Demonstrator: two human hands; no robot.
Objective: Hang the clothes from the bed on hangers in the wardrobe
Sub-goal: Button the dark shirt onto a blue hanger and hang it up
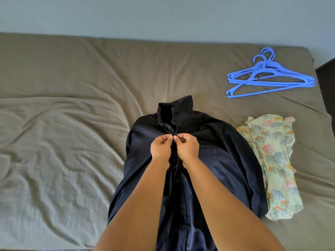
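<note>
Wrinkled olive sheet is covering the bed (63, 115), with a pale blue-grey wall running behind it. Your navy shirt (226, 160) is lying face up at mid-bed, collar pointing toward the wall, hem running down toward you. You are pinching the shirt's front placket below the collar with both hands: left hand (160, 146) and right hand (188, 146) are sitting side by side, thumbs and forefingers nearly touching, remaining fingers curled in. Each grip is closed tight on the dark fabric; whether a button is between the fingertips cannot be told. Floral top (273, 160) is lying crumpled just beside the shirt's right edge. Blue hangers (268, 77) are lying stacked on the sheet further right, near the wall, well apart from your hands. Some dark furniture (326, 84) is showing at the right edge.
</note>
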